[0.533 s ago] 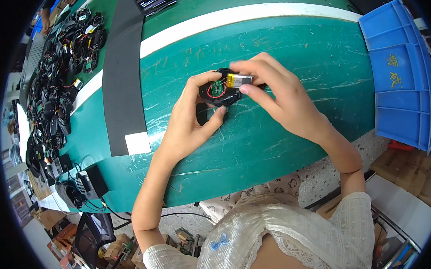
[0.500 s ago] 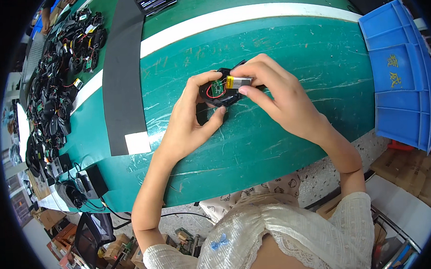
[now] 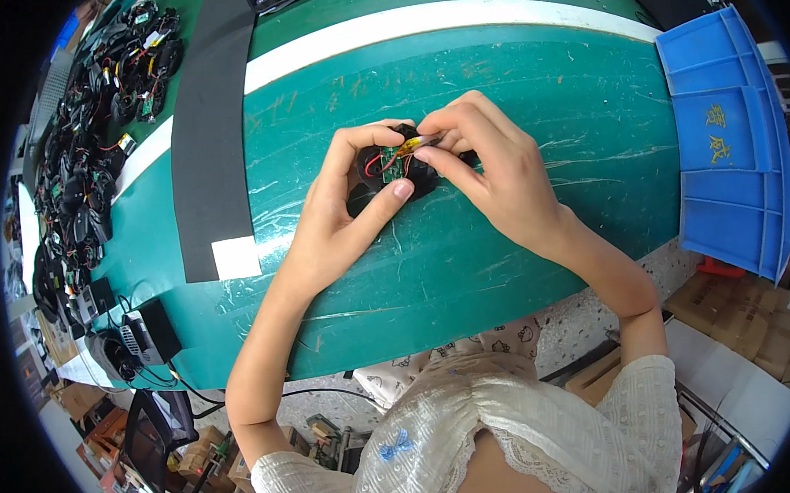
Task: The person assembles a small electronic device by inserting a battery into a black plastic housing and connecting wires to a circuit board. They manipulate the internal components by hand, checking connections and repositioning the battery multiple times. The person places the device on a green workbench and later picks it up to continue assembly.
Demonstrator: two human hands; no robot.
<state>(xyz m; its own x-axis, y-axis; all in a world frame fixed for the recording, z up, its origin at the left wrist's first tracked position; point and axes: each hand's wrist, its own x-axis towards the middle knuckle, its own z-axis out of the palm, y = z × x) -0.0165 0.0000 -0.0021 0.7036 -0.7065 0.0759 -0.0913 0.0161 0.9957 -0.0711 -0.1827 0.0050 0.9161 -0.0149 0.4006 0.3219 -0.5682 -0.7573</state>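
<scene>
Over the green table, my left hand [image 3: 338,200] grips a small black plastic housing [image 3: 420,182] between thumb and fingers. A green circuit board [image 3: 395,164] with red wires shows in it. My right hand [image 3: 497,163] pinches a small silver battery pack [image 3: 422,142] with a yellow end, tilted so that mostly its narrow edge shows. The battery sits just above the board's right side, and wires run near it. My right fingers hide part of the battery and of the housing behind it.
A heap of black housings with wires and boards [image 3: 75,181] lies at the left. A black mat strip [image 3: 210,140] with a white square [image 3: 237,258] crosses the table. Blue bins [image 3: 725,144] stand at the right, a black boxy device [image 3: 152,332] at the lower left.
The battery has turned from showing its flat face to showing its edge. My left thumb has moved up onto the housing's near side. The whole view has shifted slightly.
</scene>
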